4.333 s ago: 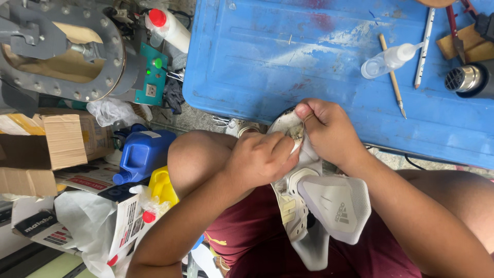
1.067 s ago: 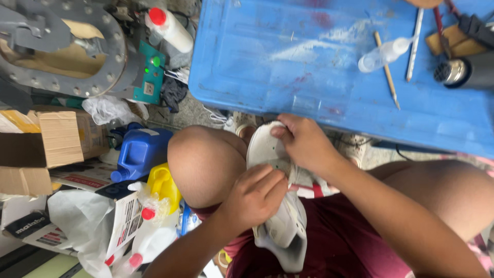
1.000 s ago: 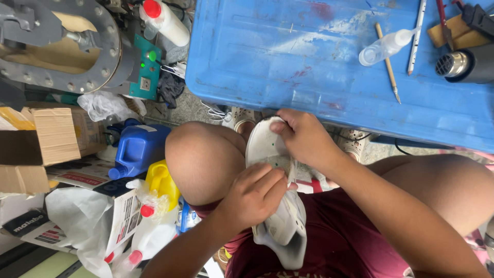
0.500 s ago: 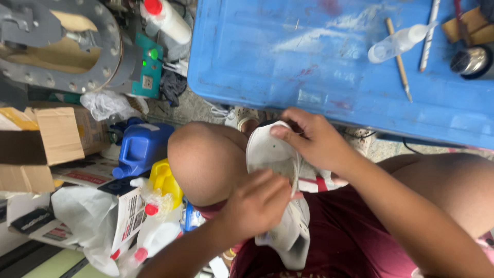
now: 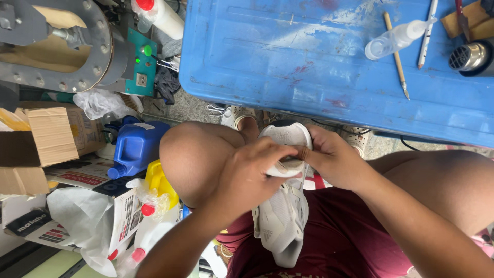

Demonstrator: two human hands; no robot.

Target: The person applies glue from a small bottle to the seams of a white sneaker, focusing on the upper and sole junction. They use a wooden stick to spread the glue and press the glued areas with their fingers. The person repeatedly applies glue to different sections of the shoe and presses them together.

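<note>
— Item in hand?
— One white sneaker (image 5: 282, 216), lying on the person's lap, toe toward the near edge of the blue tabletop (image 5: 288, 62).
— Hands?
— Left hand (image 5: 247, 172) and right hand (image 5: 332, 159) close together, both clamped on the toe end, fingertips meeting over it.
— On the tabletop?
— Squeeze bottle (image 5: 393, 40), thin brush (image 5: 396, 54), far right corner.

Place: a small shoe-repair workshop, with cluttered floor and low worktop.
Worktop: a scuffed, paint-stained blue plastic lid (image 5: 309, 56); at its far right corner lie a squeeze bottle (image 5: 393, 40), a thin brush (image 5: 397, 56) and a heat gun (image 5: 471, 56).
Machine: a grey bolted round frame (image 5: 56, 46) with a green control box (image 5: 138, 69).
Floor stock: a blue jug (image 5: 136, 146), a yellow jug (image 5: 160, 186), cardboard boxes (image 5: 46, 136).
</note>
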